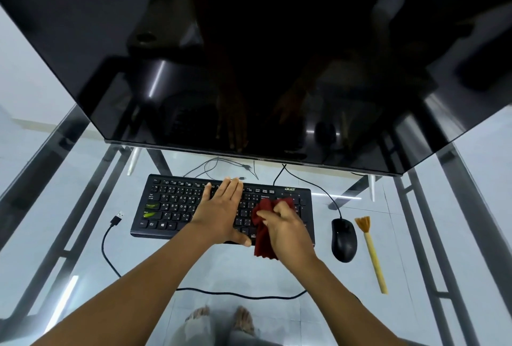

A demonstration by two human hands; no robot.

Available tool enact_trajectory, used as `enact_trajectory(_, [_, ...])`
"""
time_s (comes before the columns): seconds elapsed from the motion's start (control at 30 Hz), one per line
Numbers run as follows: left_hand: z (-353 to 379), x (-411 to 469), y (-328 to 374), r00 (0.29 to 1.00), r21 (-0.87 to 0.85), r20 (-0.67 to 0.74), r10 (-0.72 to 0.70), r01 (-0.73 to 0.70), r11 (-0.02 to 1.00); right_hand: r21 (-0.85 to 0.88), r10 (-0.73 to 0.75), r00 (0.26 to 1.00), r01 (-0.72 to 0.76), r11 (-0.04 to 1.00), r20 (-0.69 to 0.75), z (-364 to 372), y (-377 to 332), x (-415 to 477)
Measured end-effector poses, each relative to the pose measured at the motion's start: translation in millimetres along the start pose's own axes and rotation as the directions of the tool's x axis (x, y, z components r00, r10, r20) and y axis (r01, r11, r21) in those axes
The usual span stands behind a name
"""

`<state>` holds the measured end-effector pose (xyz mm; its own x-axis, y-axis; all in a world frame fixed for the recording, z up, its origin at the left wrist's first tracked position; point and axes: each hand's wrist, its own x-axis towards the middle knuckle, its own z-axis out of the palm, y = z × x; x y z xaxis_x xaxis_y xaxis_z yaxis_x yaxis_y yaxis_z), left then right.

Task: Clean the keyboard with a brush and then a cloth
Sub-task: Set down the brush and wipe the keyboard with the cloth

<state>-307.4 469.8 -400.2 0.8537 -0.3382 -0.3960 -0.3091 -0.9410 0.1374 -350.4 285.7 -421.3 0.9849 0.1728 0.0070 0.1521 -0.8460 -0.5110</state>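
The left hand (219,208) presses flat, fingers straight, steadying the keyboard (166,207); the right hand (285,228) grips the bunched cloth (263,240). Wipe lightly along rows rightward.

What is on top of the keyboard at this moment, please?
The left hand lies flat on the middle keys of the keyboard. The right hand grips a dark red cloth over its right part. The keys beneath them cannot be seen.

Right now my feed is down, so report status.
Left hand flat on keyboard. Right hand grips cloth on keys. Brush lies right of mouse, out of the way.
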Motion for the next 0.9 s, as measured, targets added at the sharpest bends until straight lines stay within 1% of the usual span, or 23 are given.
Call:
enact_trajectory(0.03, [-0.2,0.2,-0.1,1.0,-0.002,-0.003,0.0,0.0,1.0,0.011,-0.029,1.0,0.029,1.0,0.008,-1.5,-2.6,-5.9])
enact_trajectory(0.1, [0.0,0.7,-0.3,1.0,-0.002,-0.007,0.0,0.0,1.0,0.069,-0.126,0.988,0.12,0.99,0.092,-14.2,3.7,-22.3])
enact_trajectory(0.13, [0.0,0.9,-0.7,1.0,-0.001,-0.008,0.002,-0.002,1.0,0.056,-0.167,0.981,0.161,0.985,0.102,-22.1,12.4,-26.5])
enact_trajectory(0.17, [0.4,1.0,-0.6,1.0,-0.004,-0.008,0.003,-0.003,1.0,0.043,-0.155,0.985,0.152,0.987,0.071,-31.5,21.8,-28.6])
enact_trajectory(0.2, [1.0,0.9,-0.6,1.0,-0.008,-0.012,0.002,-0.002,1.0,0.047,-0.085,0.996,0.086,0.995,-0.006,-36.7,33.6,-29.2])
enact_trajectory(0.27, [1.0,0.5,-0.9,1.0,-0.012,-0.016,0.004,-0.004,1.0,0.091,0.095,0.983,-0.082,0.992,-0.155,-35.1,40.7,-30.0])
enact_trajectory(0.3, [0.7,0.5,-0.7,1.0,-0.014,-0.012,0.006,-0.007,1.0,0.065,0.108,0.98,-0.098,0.993,-0.168,-28.3,33.2,-32.2])
enact_trajectory(0.33, [0.9,0.6,-0.4,1.0,-0.016,-0.01,0.005,-0.005,1.0,0.024,0.049,0.99,-0.046,0.999,-0.132,-18.3,21.7,-36.5])
enact_trajectory(0.4, [0.9,0.9,-0.6,1.0,-0.01,-0.013,0.002,-0.002,1.0,-0.012,-0.169,0.984,0.17,0.985,0.063,-7.6,4.3,-46.1])
enact_trajectory(0.43, [0.5,0.9,-0.8,1.0,-0.008,-0.011,0.004,-0.004,1.0,0.023,-0.225,0.963,0.224,0.974,0.145,-13.4,3.2,-44.9])
enact_trajectory(0.47, [0.6,0.8,-1.1,1.0,-0.01,-0.011,0.007,-0.007,1.0,0.042,-0.218,0.959,0.214,0.976,0.179,-20.1,10.0,-38.4])
enact_trajectory(0.5, [1.3,0.7,-1.6,1.0,-0.013,-0.014,0.008,-0.009,1.0,0.048,-0.161,0.978,0.155,0.987,0.136,-27.1,19.0,-32.4])
enact_trajectory(0.53, [1.6,0.4,-1.7,1.0,-0.015,-0.015,0.01,-0.01,1.0,0.074,-0.056,0.997,0.051,0.996,0.058,-34.0,26.0,-28.4])
enact_trajectory(0.6, [2.0,0.3,-1.5,1.0,-0.015,-0.012,0.01,-0.01,1.0,0.033,0.101,0.991,-0.099,0.995,-0.09,-35.2,29.6,-24.4])
enact_trajectory(0.63, [2.0,0.7,-1.5,1.0,-0.013,-0.014,0.009,-0.009,1.0,0.01,0.138,0.987,-0.137,0.99,-0.086,-32.0,22.9,-24.3])
enact_trajectory(0.67, [1.9,0.8,-1.4,1.0,-0.011,-0.015,0.007,-0.007,1.0,-0.014,0.091,0.995,-0.092,0.996,-0.029,-25.2,15.6,-26.3])
enact_trajectory(0.7, [1.5,0.6,-1.4,1.0,-0.011,-0.014,0.006,-0.006,1.0,-0.07,-0.007,0.997,0.013,0.998,0.076,-21.5,6.3,-30.9])
enact_trajectory(0.73, [0.8,0.6,-1.2,1.0,-0.012,-0.012,0.005,-0.005,1.0,-0.083,-0.075,0.989,0.086,0.993,0.129,-20.4,2.5,-32.5])
enact_trajectory(0.77, [0.6,0.4,-1.1,1.0,-0.012,-0.008,0.003,-0.004,1.0,-0.073,-0.057,0.99,0.067,0.995,0.132,-21.6,6.9,-29.5])
enact_trajectory(0.8, [0.9,0.0,-1.1,1.0,-0.013,-0.007,0.002,-0.002,1.0,-0.18,-0.046,0.997,0.057,0.982,0.066,-28.3,10.0,-24.3])
enact_trajectory(0.83, [1.5,-0.3,-1.0,1.0,-0.015,-0.011,0.001,-0.001,1.0,-0.183,0.115,0.993,-0.113,0.977,0.001,-33.1,22.3,-15.9])
enact_trajectory(0.87, [1.8,-0.7,-0.8,1.0,-0.016,-0.014,0.001,-0.002,1.0,-0.198,0.207,0.974,-0.222,0.955,-0.091,-35.8,36.0,-6.3])
enact_trajectory(0.9, [1.6,-1.2,-0.6,1.0,-0.017,-0.015,0.004,-0.005,1.0,-0.16,0.348,0.927,-0.369,0.916,-0.143,-36.8,45.1,1.1])
